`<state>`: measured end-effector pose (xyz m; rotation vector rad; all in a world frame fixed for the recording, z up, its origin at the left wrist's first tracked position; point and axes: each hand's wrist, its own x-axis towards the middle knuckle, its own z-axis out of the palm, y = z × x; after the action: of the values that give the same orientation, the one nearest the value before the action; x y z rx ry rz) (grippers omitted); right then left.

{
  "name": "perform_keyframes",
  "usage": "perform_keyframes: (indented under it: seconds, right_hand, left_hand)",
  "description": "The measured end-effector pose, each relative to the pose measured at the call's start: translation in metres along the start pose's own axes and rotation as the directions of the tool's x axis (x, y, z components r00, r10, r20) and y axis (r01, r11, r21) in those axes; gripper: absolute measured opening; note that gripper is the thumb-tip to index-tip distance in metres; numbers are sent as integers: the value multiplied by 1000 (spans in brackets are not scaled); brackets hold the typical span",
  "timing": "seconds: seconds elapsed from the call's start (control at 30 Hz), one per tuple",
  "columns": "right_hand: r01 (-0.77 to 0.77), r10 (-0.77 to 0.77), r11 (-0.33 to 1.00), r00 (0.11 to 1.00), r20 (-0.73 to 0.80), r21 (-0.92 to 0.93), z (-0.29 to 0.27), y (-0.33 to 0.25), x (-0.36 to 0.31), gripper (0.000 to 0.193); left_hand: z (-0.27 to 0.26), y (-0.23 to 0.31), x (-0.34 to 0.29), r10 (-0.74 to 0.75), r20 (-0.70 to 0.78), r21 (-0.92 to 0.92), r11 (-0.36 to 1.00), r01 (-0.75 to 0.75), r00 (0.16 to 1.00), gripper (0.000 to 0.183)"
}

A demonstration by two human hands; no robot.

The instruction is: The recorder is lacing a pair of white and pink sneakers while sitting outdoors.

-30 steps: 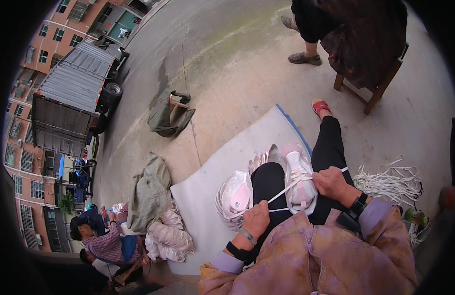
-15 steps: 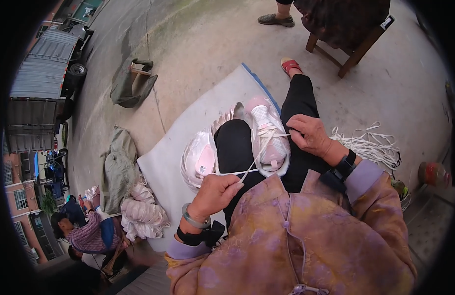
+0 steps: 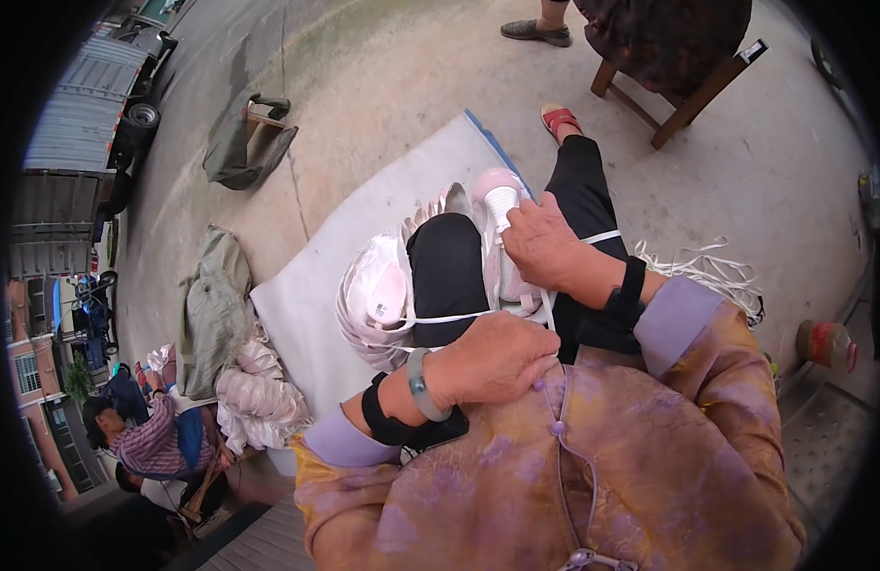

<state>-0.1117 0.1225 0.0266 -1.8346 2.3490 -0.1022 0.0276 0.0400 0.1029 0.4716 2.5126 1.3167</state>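
Observation:
A pink and white sneaker (image 3: 498,183) lies between my thighs, its toe pointing away from me. My right hand (image 3: 554,249) is over its lacing area, fingers closed and pressed at the eyelets; what they pinch is hidden. Close to my jacket front, my left hand (image 3: 497,360) is closed on a white shoelace (image 3: 551,312), which runs up toward the sneaker. Another white lace length crosses my left thigh, and one lies over the right thigh. Left of my knee, several pale pink shoe pieces (image 3: 369,309) are stacked in a curved row.
A white sheet (image 3: 316,257) spreads under the shoes. Loose white laces (image 3: 711,271) are heaped at right, near a jar (image 3: 825,344). More pink shoe pieces (image 3: 259,395) and a grey-green sack (image 3: 214,305) lie left. A person sits on a wooden chair (image 3: 692,105) ahead; others sit at far left.
My right hand has moved left and onto the sneaker's lacing. My left hand has come right and nearer my body, drawing the lace with it. The view has shifted slightly.

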Motion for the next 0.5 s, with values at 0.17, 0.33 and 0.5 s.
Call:
perform_keyframes:
  seconds: [0.17,0.33,0.5]
  right_hand:
    - [-5,21,995,989,-149,102,11,-1,5,15]
    - [-171,188,925,982,-15,340,6,-5,21,17]
    - [-267,35,-9,963,267,964,-19,13,30,9]
  left_hand:
    - [-4,4,-1,-49,19,-10,999,49,999,10]
    - [-4,0,-8,-59,-40,-22,998,58,997,9]
    - [-7,1,-13,-87,-8,35,996,87,996,9]
